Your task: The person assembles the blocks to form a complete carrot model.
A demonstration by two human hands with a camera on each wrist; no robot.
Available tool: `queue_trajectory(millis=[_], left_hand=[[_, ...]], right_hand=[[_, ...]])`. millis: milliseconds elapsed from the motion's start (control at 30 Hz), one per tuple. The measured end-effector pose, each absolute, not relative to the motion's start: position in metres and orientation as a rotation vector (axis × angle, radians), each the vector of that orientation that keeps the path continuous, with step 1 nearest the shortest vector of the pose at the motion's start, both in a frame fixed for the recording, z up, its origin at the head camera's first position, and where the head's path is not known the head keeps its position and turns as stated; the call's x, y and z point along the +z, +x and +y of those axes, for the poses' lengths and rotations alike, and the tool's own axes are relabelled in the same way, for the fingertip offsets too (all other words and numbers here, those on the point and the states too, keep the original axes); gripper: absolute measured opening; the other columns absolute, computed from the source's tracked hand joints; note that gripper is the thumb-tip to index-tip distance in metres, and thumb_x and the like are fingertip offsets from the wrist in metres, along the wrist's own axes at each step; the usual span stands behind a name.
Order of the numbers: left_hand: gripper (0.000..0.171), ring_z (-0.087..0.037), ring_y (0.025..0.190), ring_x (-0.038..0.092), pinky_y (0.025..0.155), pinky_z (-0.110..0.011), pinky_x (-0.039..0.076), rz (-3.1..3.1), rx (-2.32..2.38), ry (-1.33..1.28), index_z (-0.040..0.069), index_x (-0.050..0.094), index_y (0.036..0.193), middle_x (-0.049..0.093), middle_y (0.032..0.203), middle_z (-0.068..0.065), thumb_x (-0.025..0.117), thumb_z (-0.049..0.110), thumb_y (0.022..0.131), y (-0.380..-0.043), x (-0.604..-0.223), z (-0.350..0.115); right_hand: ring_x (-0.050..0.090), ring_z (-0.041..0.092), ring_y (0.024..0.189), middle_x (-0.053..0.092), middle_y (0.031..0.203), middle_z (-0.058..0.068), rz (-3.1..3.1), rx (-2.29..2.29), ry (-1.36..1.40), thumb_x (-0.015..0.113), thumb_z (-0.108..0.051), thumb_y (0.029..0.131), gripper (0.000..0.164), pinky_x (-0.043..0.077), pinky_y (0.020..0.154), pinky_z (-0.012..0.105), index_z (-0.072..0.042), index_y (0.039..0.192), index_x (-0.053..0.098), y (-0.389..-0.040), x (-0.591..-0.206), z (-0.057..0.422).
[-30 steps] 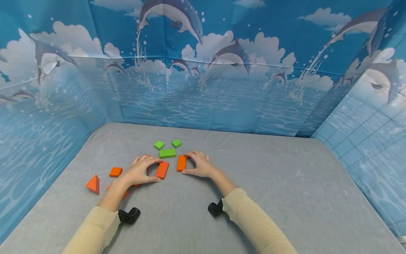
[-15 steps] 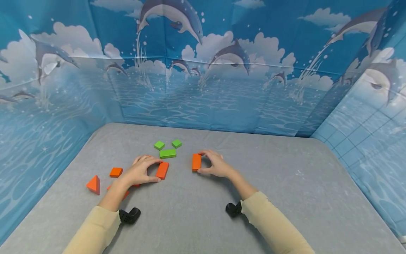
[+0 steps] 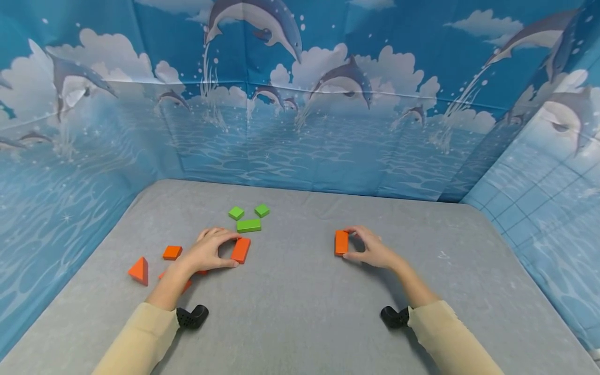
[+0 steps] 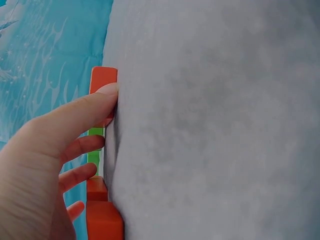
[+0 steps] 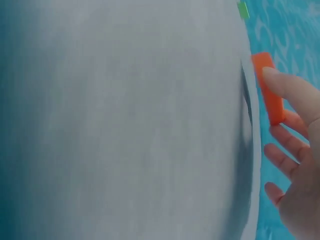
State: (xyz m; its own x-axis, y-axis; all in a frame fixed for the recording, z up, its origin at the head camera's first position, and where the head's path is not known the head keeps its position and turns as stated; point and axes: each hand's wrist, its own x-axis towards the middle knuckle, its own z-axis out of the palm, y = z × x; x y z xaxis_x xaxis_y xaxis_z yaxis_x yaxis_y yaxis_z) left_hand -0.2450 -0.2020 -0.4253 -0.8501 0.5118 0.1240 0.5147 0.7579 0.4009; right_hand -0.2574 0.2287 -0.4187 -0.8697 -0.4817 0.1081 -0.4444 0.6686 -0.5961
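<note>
My left hand [image 3: 209,252] pinches an orange rectangular block [image 3: 241,250] between thumb and fingers, left of the middle of the grey table. In the left wrist view the thumb lies across this block [image 4: 104,78]. Well to the right, my right hand [image 3: 373,249] holds a second orange rectangular block [image 3: 341,243] by its two ends. The right wrist view shows that block [image 5: 270,95] between thumb and fingertips, seemingly just off the cloth. Just beyond the left hand lie a long green block [image 3: 249,225] and two small green blocks, one of them the left green block [image 3: 236,213].
Left of the left hand lie an orange triangular block [image 3: 139,271] and a small orange block [image 3: 172,252]. More orange blocks are partly hidden under the left wrist. A blue dolphin-print curtain [image 3: 300,146] borders the grey table [image 3: 300,312] at the back and sides.
My right hand has moved to the right with its orange block, away from the left hand. The left hand and its block have stayed in place.
</note>
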Motion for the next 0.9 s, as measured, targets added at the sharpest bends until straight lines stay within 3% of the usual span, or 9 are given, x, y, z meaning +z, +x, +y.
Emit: queue_trajectory(millis=[900], left_hand=[[0.068, -0.034, 0.121, 0.039, 0.101, -0.055, 0.016, -2.988, -0.730, -0.820, 0.009, 0.054, 0.125, 0.052, 0.127, -0.013, 0.076, 0.042, 0.070, -0.252, -0.420, -0.198]], right_hand=[[0.042, 0.033, 0.114, 0.048, 0.126, 0.017, 2.799, -0.971, -0.696, 0.069, -0.030, 0.081, 0.062, 0.025, 0.095, 0.058, -0.003, 0.132, 0.044, -0.255, -0.427, 0.252]])
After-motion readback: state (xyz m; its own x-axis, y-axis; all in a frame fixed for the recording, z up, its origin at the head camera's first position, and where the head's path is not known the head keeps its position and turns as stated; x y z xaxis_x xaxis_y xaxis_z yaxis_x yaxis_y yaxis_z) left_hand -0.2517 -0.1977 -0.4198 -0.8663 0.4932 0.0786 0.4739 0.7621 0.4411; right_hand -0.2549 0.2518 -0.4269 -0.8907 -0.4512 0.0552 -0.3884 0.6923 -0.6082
